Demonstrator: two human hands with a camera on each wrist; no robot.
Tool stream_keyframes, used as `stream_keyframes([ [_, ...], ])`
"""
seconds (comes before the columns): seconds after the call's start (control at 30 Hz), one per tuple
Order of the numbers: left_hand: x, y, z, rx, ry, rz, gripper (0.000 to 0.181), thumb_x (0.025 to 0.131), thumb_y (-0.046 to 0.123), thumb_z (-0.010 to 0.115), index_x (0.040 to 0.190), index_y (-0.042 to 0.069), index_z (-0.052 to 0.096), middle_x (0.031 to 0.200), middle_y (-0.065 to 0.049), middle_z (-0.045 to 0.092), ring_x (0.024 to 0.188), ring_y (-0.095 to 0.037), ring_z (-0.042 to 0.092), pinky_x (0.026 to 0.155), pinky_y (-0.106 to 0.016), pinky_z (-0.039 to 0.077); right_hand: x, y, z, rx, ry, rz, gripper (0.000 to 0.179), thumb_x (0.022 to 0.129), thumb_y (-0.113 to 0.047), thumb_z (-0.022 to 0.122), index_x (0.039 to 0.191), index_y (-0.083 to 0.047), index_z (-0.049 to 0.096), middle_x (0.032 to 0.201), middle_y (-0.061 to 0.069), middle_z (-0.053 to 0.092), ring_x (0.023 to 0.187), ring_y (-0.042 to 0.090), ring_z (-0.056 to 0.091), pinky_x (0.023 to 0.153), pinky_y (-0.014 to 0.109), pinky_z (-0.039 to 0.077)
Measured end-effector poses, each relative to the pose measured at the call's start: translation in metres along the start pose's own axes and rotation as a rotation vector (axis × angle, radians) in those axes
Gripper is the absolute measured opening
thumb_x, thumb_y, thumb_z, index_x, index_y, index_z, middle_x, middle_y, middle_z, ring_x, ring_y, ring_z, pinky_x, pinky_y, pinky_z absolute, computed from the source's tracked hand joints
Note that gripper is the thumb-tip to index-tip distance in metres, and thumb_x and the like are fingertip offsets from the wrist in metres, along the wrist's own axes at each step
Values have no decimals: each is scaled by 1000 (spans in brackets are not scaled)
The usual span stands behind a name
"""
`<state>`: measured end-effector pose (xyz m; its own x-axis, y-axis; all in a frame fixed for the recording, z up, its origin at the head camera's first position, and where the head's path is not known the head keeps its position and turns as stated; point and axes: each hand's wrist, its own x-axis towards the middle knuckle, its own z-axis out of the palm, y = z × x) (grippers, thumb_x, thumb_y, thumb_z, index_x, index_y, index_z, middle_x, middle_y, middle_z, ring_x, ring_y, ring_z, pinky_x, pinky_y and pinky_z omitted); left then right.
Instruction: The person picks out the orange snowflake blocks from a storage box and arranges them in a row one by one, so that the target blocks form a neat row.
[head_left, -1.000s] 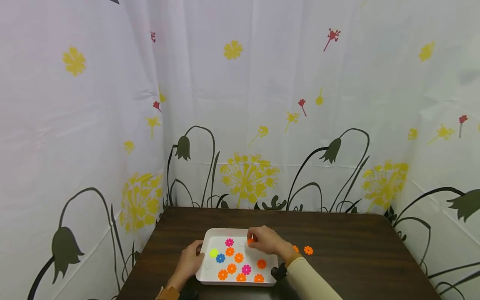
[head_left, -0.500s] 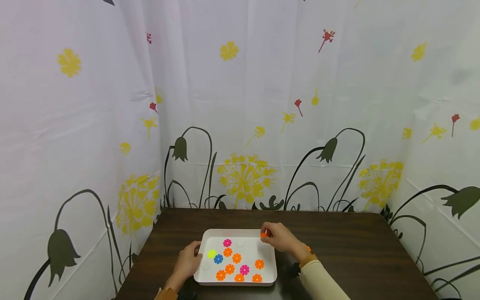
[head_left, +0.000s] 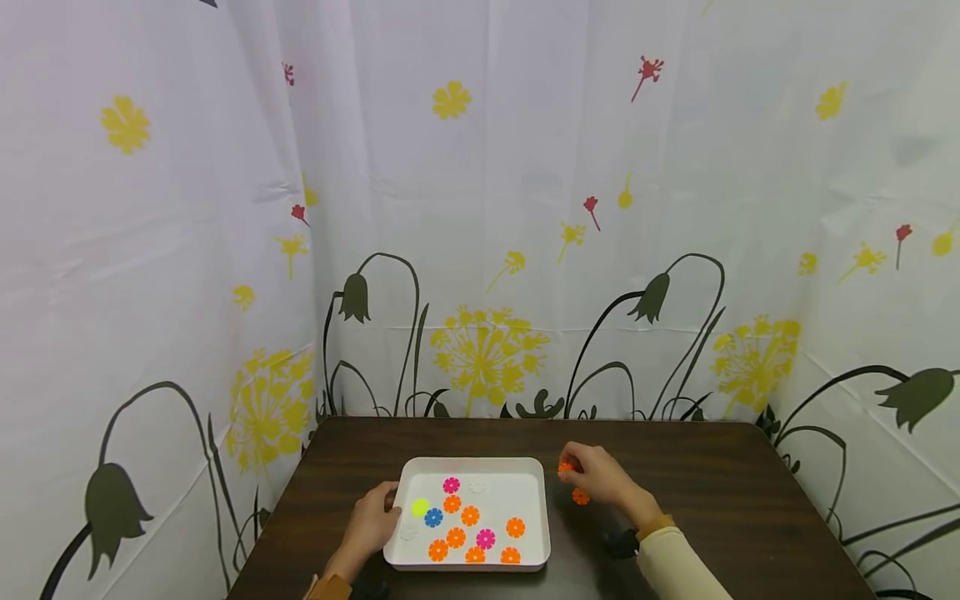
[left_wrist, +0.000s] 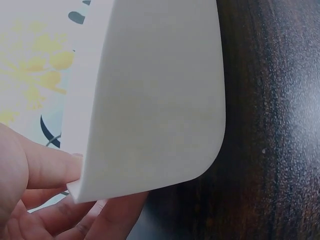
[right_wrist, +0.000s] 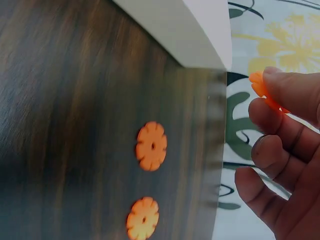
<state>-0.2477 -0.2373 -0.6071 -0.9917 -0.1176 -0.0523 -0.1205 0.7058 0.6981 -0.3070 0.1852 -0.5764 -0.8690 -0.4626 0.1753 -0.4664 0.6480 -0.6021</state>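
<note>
My left hand [head_left: 367, 523] grips the left side of a white tray [head_left: 528, 483], its thumb at the rim and fingers beneath, as the left wrist view shows. Inside the tray lie several orange notched discs [head_left: 470, 516], two pink ones [head_left: 486, 539], a blue one [head_left: 433, 517], a yellow one [head_left: 420, 507] and two clear ones [head_left: 477, 487]. To the right of the tray, my right hand [head_left: 600, 477] pinches an orange notched disc [right_wrist: 257, 84] between thumb and index finger. Two more orange discs [right_wrist: 151, 146] lie on the table below it in the right wrist view.
The dark wood-grain table [head_left: 712, 500] reaches back to a white curtain [head_left: 480, 192] printed with flowers. In the right wrist view, the tray's outer wall [right_wrist: 190, 30] stands close to the loose discs.
My right hand has moved right with the pinched orange disc, from over the tray's far right part to above the table beside it. My left hand stays on the tray.
</note>
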Motion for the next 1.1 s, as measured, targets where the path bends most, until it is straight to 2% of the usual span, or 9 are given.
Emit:
stream_keyframes([
  [0.33, 0, -2, 0, -5, -8, -1, 45, 95, 0, 68, 139, -8, 60, 115, -25, 74, 99, -32, 71, 90, -57, 57, -20, 14, -16, 23, 8, 91, 7, 100, -14, 73, 104, -15, 67, 78, -7, 62, 61, 6, 53, 56, 25, 46],
  [0.63, 3, -4, 0, -6, -23, -12, 46, 95, 0, 68, 140, -7, 60, 113, -23, 73, 96, -30, 69, 88, -55, 58, -35, 30, -32, 27, 32, 129, 8, 101, -15, 72, 105, -17, 66, 82, -4, 65, 64, 7, 54, 58, 27, 46],
  [0.8, 4, -4, 2, -9, -30, -21, 46, 95, 0, 68, 140, -7, 60, 113, -23, 74, 97, -30, 69, 88, -54, 58, -43, 39, -41, 17, 70, 179, 8, 100, -14, 73, 105, -15, 67, 85, -4, 67, 70, 9, 57, 62, 28, 48],
  [0.97, 3, -11, 4, -23, -19, -3, 45, 93, -2, 68, 138, -8, 61, 107, -20, 75, 93, -27, 69, 83, -50, 58, -52, 52, -46, 2, 104, 189, 8, 99, -12, 73, 103, -14, 67, 85, -4, 68, 71, 7, 58, 63, 28, 48],
  [1.1, 4, -11, 4, -26, 0, 25, 45, 92, -3, 69, 136, -8, 62, 104, -19, 76, 92, -28, 69, 81, -50, 57, -57, 61, -49, -10, 136, 189, 8, 97, -9, 74, 101, -13, 67, 83, -5, 68, 71, 6, 58, 63, 28, 47],
])
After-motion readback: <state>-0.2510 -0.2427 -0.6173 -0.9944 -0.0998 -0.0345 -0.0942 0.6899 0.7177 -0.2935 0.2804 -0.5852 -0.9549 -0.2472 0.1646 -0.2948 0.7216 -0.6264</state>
